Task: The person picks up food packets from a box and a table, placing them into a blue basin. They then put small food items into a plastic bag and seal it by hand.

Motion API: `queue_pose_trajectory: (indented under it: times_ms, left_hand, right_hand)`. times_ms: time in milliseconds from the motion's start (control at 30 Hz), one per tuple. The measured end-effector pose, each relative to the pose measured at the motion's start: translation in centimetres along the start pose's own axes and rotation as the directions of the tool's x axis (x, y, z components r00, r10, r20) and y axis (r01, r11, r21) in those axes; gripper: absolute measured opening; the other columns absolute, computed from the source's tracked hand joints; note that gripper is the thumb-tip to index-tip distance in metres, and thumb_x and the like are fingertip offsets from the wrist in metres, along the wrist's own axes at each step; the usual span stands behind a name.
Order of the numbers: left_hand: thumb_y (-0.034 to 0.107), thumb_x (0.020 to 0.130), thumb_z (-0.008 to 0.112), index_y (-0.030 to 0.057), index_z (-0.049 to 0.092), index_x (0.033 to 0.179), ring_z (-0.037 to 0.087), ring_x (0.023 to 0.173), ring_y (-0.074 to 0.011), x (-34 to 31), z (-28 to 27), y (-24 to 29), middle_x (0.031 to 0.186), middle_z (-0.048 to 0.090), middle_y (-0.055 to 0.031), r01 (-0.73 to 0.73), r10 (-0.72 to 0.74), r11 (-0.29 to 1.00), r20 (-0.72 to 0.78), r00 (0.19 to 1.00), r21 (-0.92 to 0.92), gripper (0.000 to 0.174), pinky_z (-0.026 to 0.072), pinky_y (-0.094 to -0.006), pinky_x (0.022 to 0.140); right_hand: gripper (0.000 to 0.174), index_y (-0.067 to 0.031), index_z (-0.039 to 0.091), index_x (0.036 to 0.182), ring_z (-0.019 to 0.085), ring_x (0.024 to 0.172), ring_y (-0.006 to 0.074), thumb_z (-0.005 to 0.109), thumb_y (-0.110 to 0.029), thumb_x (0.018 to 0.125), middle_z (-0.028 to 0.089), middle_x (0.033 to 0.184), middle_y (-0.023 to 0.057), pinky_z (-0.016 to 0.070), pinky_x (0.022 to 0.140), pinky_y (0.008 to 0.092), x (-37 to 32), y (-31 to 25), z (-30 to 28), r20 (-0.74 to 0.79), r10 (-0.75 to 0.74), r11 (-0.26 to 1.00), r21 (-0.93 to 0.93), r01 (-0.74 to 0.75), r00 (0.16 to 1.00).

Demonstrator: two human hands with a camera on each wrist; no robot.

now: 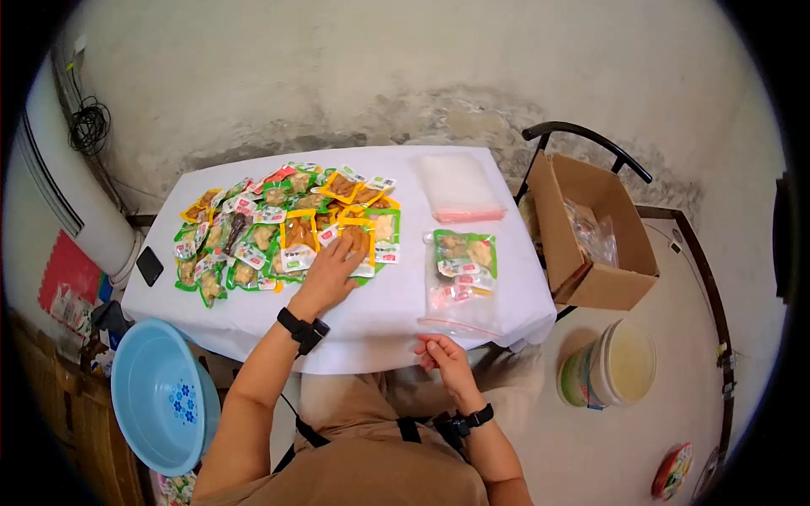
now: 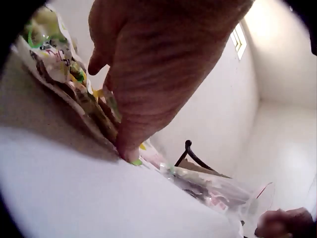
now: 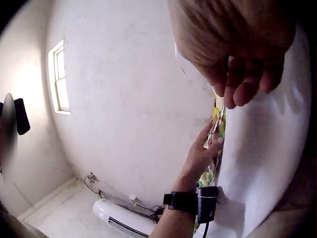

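A pile of small food packets with green, yellow and red edges lies on the white-covered table. My left hand [image 1: 331, 274] rests on the pile's near right part, its fingers spread over a yellow-edged packet [image 1: 364, 230]. The left wrist view shows that hand [image 2: 153, 64] from below, its thumb low beside the packets. My right hand [image 1: 445, 363], loosely curled and holding nothing, is at the table's near edge, just below a clear zip bag [image 1: 439, 309] with several packets inside. In the right wrist view, the right hand's [image 3: 242, 54] fingers hang down.
A stack of clear bags [image 1: 460, 185] lies at the back right of the table, and a phone [image 1: 149, 266] at its left edge. An open cardboard box [image 1: 612, 287] stands to the right, above a lidded bucket [image 1: 629, 363]. A blue basin [image 1: 160, 405] is at the lower left.
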State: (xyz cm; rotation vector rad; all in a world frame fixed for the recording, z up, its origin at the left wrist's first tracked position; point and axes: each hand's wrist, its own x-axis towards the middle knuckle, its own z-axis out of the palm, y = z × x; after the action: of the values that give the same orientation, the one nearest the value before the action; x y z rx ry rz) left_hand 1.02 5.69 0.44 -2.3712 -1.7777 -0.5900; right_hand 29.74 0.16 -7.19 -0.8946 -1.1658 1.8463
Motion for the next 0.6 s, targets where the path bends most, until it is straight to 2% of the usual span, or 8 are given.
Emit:
queue_pose_trajectory:
  times_ms: [133, 200, 267, 300, 400, 467, 500, 600]
  left_hand:
    - [0.006, 0.077, 0.056, 0.0095, 0.047, 0.127, 0.045, 0.119, -0.0364, 0.8, -0.1, 0.2, 0.129, 0.048, -0.0179, 0.09, -0.091, 0.996, 0.053, 0.994, 0.011, 0.051, 0.0433, -0.0409, 0.092]
    - [0.0, 0.079, 0.048, 0.0075, 0.051, 0.124, 0.049, 0.117, -0.0348, 0.6, -0.8, 0.9, 0.126, 0.052, -0.0161, 0.094, -0.1, 0.99, -0.051, 0.994, -0.103, 0.046, 0.0443, -0.0405, 0.093]
    - [-0.003, 0.078, 0.045, 0.0037, 0.055, 0.119, 0.05, 0.116, -0.034, 0.5, -0.9, 1.3, 0.123, 0.054, -0.0182, 0.042, -0.163, 0.952, -0.385, 0.909, -0.303, 0.042, 0.0418, -0.0403, 0.096]
    - [-0.003, 0.078, 0.045, 0.0037, 0.055, 0.119, 0.05, 0.116, -0.034, 0.2, -1.5, 2.9, 0.123, 0.054, -0.0182, 0.022, -0.145, 0.95, -0.378, 0.914, -0.312, 0.042, 0.0418, -0.0403, 0.096]
    - [-0.005, 0.078, 0.047, -0.0021, 0.058, 0.112, 0.054, 0.11, -0.0375, -2.2, -3.1, 9.3, 0.114, 0.058, -0.0219, -0.169, 0.075, 0.977, -0.538, 0.84, -0.127, 0.035, 0.0447, -0.0421, 0.093]
    - [0.002, 0.075, 0.059, -0.0006, 0.062, 0.105, 0.056, 0.108, -0.0344, -4.7, 0.1, 11.6, 0.11, 0.061, -0.0169, -0.34, 0.267, 0.937, -0.461, 0.846, -0.081, 0.03, 0.0467, -0.0416, 0.09]
    - [0.006, 0.074, 0.062, 0.0023, 0.063, 0.103, 0.054, 0.112, -0.0316, -5.3, -0.5, 13.6, 0.114, 0.059, -0.0139, -0.405, 0.379, 0.914, -0.347, 0.858, -0.003, 0.029, 0.0467, -0.0407, 0.089]
    - [0.012, 0.075, 0.066, 0.0073, 0.059, 0.112, 0.043, 0.122, -0.0322, -5.8, 0.8, 15.0, 0.131, 0.046, -0.0128, -0.524, 0.464, 0.835, -0.295, 0.835, -0.167, 0.038, 0.044, -0.0409, 0.092]
  right_hand:
    - [0.028, -0.0041, 0.057, 0.115, 0.054, 0.068, 0.0069, 0.048, -0.021, 0.095, 0.063, 0.091, 0.003, 0.0442, 0.062, 0.0202, -0.1, -0.6, 0.3, -0.011, 0.006, 1.0, -0.02, -0.006, 1.0]
    - [0.028, -0.0046, 0.056, 0.116, 0.055, 0.068, 0.007, 0.048, -0.021, 0.095, 0.063, 0.091, 0.0029, 0.0443, 0.062, 0.0202, -0.3, -0.9, 0.5, -0.031, -0.006, 1.0, -0.029, 0.005, 0.999]
    - [0.035, -0.0057, 0.048, 0.126, 0.056, 0.073, 0.0088, 0.047, -0.023, 0.095, 0.062, 0.099, 0.0049, 0.0448, 0.065, 0.0209, 0.0, -1.5, 1.2, 0.08, -0.03, 0.999, -0.036, 0.033, 0.996]
    - [0.035, -0.0057, 0.048, 0.126, 0.056, 0.073, 0.0088, 0.047, -0.023, 0.095, 0.062, 0.099, 0.0049, 0.0448, 0.065, 0.0209, -0.1, -2.1, 1.7, 0.055, -0.037, 0.999, -0.032, 0.039, 0.998]
    - [0.045, -0.0061, 0.036, 0.135, 0.055, 0.083, 0.0083, 0.047, -0.023, 0.095, 0.058, 0.112, 0.0059, 0.0448, 0.068, 0.0221, -0.9, -3.8, 3.5, 0.138, -0.193, 0.977, 0.122, 0.177, 0.971]
    - [0.051, -0.0051, 0.029, 0.139, 0.053, 0.098, 0.0093, 0.048, -0.022, 0.094, 0.053, 0.122, 0.0054, 0.0454, 0.077, 0.0248, -1.5, -4.0, 4.0, 0.115, -0.316, 0.934, 0.212, 0.287, 0.942]
    - [0.044, -0.0026, 0.036, 0.134, 0.05, 0.107, 0.0106, 0.048, -0.018, 0.094, 0.053, 0.123, 0.0043, 0.0442, 0.086, 0.0272, -1.9, -4.9, 5.3, -0.058, -0.413, 0.897, 0.145, 0.417, 0.909]
    - [0.035, -0.0008, 0.045, 0.126, 0.05, 0.105, 0.0131, 0.047, -0.017, 0.095, 0.055, 0.116, 0.0041, 0.0394, 0.092, 0.0281, -3.9, -4.5, 3.0, -0.132, -0.358, 0.933, -0.017, 0.359, 0.924]
